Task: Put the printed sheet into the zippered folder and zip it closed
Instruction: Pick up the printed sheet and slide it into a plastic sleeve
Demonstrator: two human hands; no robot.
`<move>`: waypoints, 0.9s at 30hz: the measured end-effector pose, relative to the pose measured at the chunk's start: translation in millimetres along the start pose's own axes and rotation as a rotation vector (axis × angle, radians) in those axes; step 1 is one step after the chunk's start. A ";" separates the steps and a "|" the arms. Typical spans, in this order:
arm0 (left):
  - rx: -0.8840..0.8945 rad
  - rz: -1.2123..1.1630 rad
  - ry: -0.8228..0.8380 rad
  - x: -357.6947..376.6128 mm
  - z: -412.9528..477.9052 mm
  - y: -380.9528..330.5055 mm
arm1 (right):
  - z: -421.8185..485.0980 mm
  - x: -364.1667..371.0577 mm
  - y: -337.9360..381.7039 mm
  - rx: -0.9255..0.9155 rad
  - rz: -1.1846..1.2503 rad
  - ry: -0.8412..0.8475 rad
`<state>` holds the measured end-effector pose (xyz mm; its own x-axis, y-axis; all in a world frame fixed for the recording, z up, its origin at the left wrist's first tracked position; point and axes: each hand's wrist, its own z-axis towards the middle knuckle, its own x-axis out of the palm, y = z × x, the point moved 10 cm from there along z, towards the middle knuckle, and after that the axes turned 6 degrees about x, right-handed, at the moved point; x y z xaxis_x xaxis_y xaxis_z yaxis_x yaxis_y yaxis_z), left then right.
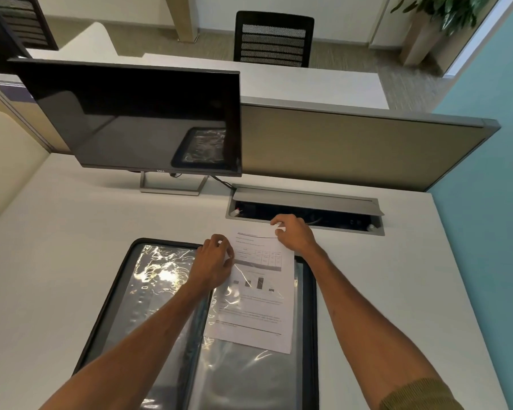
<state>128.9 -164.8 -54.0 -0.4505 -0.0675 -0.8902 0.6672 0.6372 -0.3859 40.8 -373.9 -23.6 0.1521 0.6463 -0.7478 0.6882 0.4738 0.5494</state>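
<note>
The zippered folder (116, 294) lies open flat on the white desk, black-edged, with shiny clear plastic sleeves on both halves. The printed sheet (255, 309), white with a table and a bar chart, lies over the folder's right half, its lower part under a clear sleeve and its top edge sticking out past the folder's far rim. My left hand (215, 263) pinches the sheet's upper left edge together with the sleeve. My right hand (293, 233) pinches the sheet's top right corner. The zipper pull is not visible.
A dark monitor (148, 119) on a stand sits at the back left of the desk (397, 291). An open cable tray (305, 210) lies just beyond my right hand. A beige partition (353, 149) closes the desk's far side, and a teal wall stands on the right.
</note>
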 end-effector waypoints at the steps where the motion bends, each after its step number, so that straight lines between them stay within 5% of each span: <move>1: 0.002 0.012 0.001 0.2 0.3 -0.8 | 0.0 2.2 2.1 -0.003 -0.004 0.031; 8: 0.008 0.041 -0.011 -0.7 1.2 0.3 | -6.2 29.3 10.4 -0.054 -0.184 0.331; 18: 0.017 0.082 -0.008 0.0 4.4 -4.4 | -17.4 47.4 31.6 -0.145 -0.267 0.285; 27: 0.039 0.121 0.008 1.6 4.4 -5.3 | -22.2 64.0 14.5 -0.015 -0.182 0.359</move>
<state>127.3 -171.7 -54.4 -0.3700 0.0147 -0.9289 0.7395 0.6099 -0.2849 44.8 -312.4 -55.2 -0.2312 0.7174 -0.6572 0.6699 0.6073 0.4272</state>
